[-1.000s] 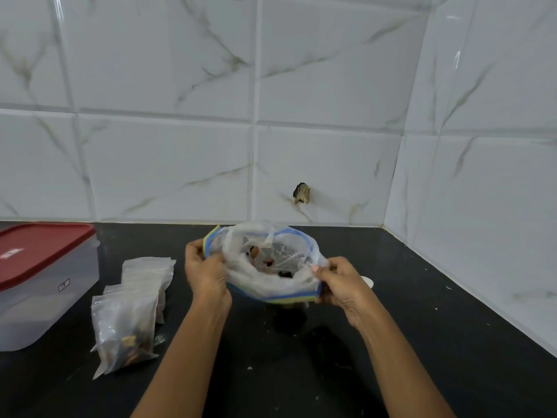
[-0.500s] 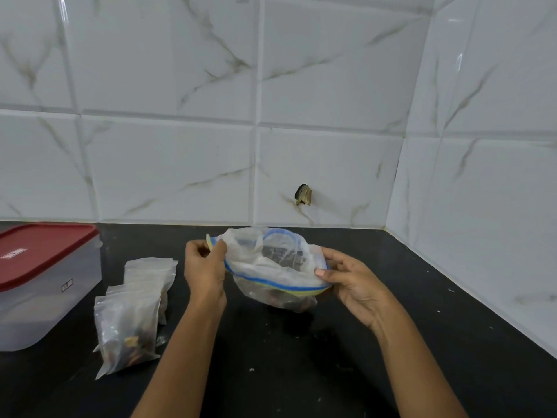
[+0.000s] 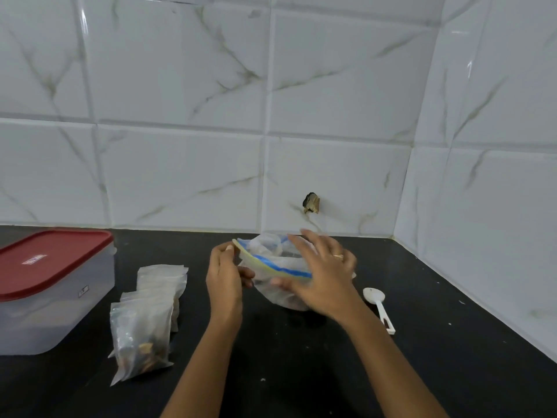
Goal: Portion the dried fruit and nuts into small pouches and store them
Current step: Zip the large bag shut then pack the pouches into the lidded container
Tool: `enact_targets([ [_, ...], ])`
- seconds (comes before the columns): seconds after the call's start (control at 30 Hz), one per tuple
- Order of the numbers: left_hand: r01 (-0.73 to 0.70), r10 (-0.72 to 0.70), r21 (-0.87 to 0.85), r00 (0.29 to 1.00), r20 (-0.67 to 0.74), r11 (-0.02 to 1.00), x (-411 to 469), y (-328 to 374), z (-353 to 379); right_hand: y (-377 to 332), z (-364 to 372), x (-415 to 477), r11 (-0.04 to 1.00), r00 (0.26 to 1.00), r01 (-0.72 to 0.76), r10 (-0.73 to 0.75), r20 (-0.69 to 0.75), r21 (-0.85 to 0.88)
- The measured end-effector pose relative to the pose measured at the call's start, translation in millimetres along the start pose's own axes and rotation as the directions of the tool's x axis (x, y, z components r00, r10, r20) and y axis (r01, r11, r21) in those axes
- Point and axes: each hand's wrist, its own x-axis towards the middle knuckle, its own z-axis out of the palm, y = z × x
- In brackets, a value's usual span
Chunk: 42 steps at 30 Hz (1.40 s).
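Pouches [image 3: 144, 321] filled, beside lidded box [image 3: 51, 285]. Left hand [image 3: 224, 276] pinches zip bag [image 3: 280, 267] corner; right hand [image 3: 322, 276] spread over it. Storing left.

A black worktop [image 3: 301, 372] runs into the tiled corner, flecked with pale crumbs. At its left stands a clear box [image 3: 45, 312] with a red lid, beside it a small heap of filled pouches [image 3: 144, 324], and at the right a white plastic spoon [image 3: 378, 306] lies flat.

Box [image 3: 45, 297] far left, pouches [image 3: 144, 321] right of it, zip bag [image 3: 280, 279] centre, spoon [image 3: 378, 306] right of bag
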Motion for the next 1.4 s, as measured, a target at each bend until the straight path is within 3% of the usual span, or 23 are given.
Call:
enact_targets([
  [0.1, -0.077, 0.076, 0.028, 0.997, 0.023, 0.997, -0.8, -4.0, -7.2, -23.1, 5.5, 28.0, 0.979, 0.967, 0.202, -0.196, 0.161, -0.021],
  [0.33, -0.033, 0.002, 0.168, 0.984, 0.179, 0.985, 0.8, -23.0, -21.5, -46.8, 4.0, 69.2, 0.974, 0.955, 0.228, -0.219, 0.199, -0.022],
  [0.43, 0.068, -0.111, 0.208, 0.973, 0.202, 0.976, 0.0, -28.9, -22.2, -48.5, 3.0, 71.1, 0.98, 0.983, 0.093, -0.118, 0.139, 0.176],
  [0.53, 0.074, -0.12, 0.336, 0.986, 0.119, 0.939, 0.9, -30.0, -23.7, -45.9, -0.6, 72.2, 0.977, 0.998, 0.025, -0.038, 0.056, 0.21],
  [0.67, 0.201, -0.232, 0.421, 0.973, 0.022, 0.885, 1.1, -31.0, -28.8, -47.8, -14.8, 73.6, 0.928, 0.995, -0.083, 0.095, -0.018, 0.363],
  [0.8, 0.237, -0.242, 0.468, 0.969, -0.05, 0.852, 0.2, -29.2, -38.3, -42.9, -39.2, 73.5, 0.947, 0.982, -0.103, 0.146, -0.121, 0.305],
  [0.87, 0.206, -0.201, 0.508, 0.977, -0.065, 0.837, -0.4, -28.8, -40.1, -38.6, -46.2, 72.9, 0.957, 0.973, -0.071, 0.129, -0.192, 0.28],
  [0.93, 0.176, -0.161, 0.58, 0.984, -0.078, 0.795, -1.5, -29.1, -40.1, -38.0, -48.5, 70.7, 0.904, 0.971, 0.001, 0.101, -0.218, 0.427],
  [1.0, 0.153, -0.135, 0.636, 0.988, -0.077, 0.757, -1.8, -31.2, -41.3, -37.3, -49.5, 65.6, 0.79, 0.995, 0.056, 0.006, -0.099, 0.611],
  [1.1, 0.09, -0.039, 0.657, 0.995, -0.093, 0.748, -1.8, -32.1, -41.9, -16.7, -43.3, 51.3, 0.715, 0.989, 0.022, -0.117, 0.089, 0.698],
  [1.2, -0.019, 0.146, 0.693, 0.981, -0.125, 0.721, -13.3, -26.7, -34.3, 25.0, -23.4, 24.0, 0.551, 0.995, -0.095, 0.049, 0.082, 0.829],
  [1.27, -0.129, 0.28, 0.672, 0.953, -0.12, 0.729, -25.4, -20.7, -26.9, 50.2, -8.4, 0.8, 0.527, 0.974, -0.226, 0.122, 0.19, 0.82],
  [1.33, -0.317, 0.431, 0.67, 0.902, -0.005, 0.671, -36.1, -18.5, -20.9, 63.2, 3.3, -17.4, 0.535, 0.931, -0.349, 0.102, 0.351, 0.77],
  [1.4, -0.53, 0.533, 0.651, 0.817, 0.22, 0.543, -46.5, -21.5, -13.6, 67.9, 13.1, -22.4, 0.514, 0.911, -0.398, 0.121, 0.395, 0.76],
])
